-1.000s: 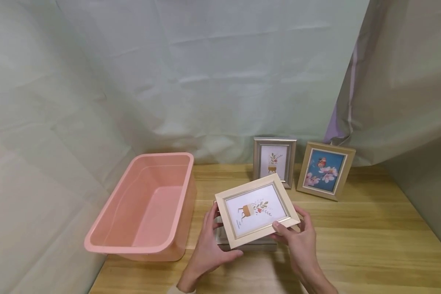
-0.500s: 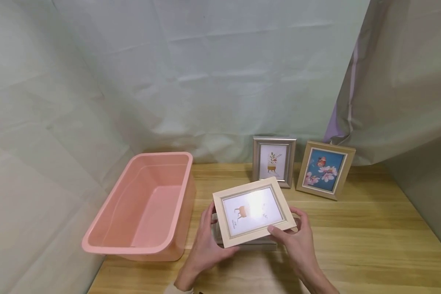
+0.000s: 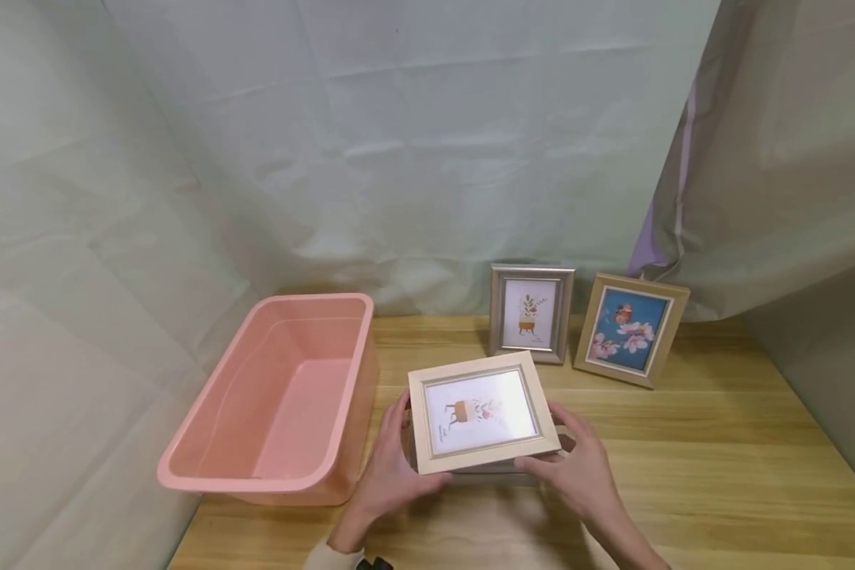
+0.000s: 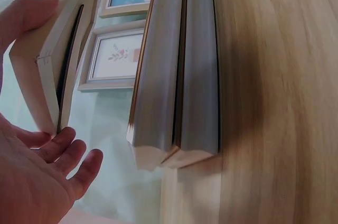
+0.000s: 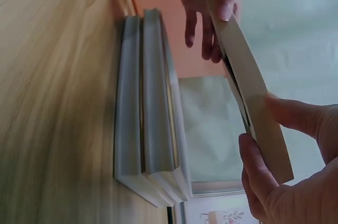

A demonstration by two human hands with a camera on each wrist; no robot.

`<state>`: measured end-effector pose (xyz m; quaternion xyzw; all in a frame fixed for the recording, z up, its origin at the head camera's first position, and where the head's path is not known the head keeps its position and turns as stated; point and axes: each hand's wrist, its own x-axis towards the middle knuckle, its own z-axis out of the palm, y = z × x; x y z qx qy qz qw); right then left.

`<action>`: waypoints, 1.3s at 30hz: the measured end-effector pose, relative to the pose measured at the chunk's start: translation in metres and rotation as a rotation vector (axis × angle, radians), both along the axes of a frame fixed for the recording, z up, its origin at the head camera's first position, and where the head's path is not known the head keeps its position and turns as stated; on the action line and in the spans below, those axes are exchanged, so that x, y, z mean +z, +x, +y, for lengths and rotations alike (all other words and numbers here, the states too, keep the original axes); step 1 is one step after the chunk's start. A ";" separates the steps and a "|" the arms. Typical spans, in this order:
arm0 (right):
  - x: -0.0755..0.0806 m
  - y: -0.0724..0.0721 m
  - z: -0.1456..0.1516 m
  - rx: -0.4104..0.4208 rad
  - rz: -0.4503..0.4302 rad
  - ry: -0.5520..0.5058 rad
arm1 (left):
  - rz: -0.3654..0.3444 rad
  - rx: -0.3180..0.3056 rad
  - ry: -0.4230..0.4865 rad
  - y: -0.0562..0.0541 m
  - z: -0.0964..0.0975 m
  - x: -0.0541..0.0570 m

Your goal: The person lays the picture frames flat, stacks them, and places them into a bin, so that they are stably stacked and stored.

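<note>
Both hands hold a cream picture frame [image 3: 480, 412] face up, its print of a plant in an orange pot turned sideways. My left hand [image 3: 390, 479] grips its left end, thumb at the near corner and fingers underneath. At the opposite end my right hand [image 3: 577, 467] pinches the near right corner between thumb and fingers. Under it, silver-grey picture frames [image 4: 158, 76] lie flat in a stack on the table, mostly hidden in the head view. Both wrist views show a gap between this stack [image 5: 158, 92] and the tilted cream frame.
A pink plastic tub [image 3: 352, 404] stands on the left of the wooden table [image 3: 727, 467]. At the back, a silver frame [image 3: 497, 313] with a plant print and a gold frame [image 3: 666, 340] with a bird and blossoms stand upright. Pale cloth [image 3: 413, 158] hangs behind.
The cream frame has moved slightly left and toward the body, turning to lie squarer over the stack. Both hands have moved left with it, keeping their hold.
</note>
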<state>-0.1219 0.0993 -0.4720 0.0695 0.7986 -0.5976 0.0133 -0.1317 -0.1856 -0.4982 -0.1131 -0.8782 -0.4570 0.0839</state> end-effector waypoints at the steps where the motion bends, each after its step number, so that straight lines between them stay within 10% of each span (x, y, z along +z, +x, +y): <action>1: -0.001 0.000 0.000 0.002 0.014 0.016 | -0.010 0.003 -0.008 -0.001 -0.001 0.000; 16: -0.025 -0.002 -0.006 0.009 0.137 0.300 | -0.045 0.004 -0.095 -0.007 -0.011 -0.014; 39: -0.047 -0.002 -0.013 0.031 0.081 0.224 | -0.204 0.012 -0.126 -0.008 -0.018 -0.024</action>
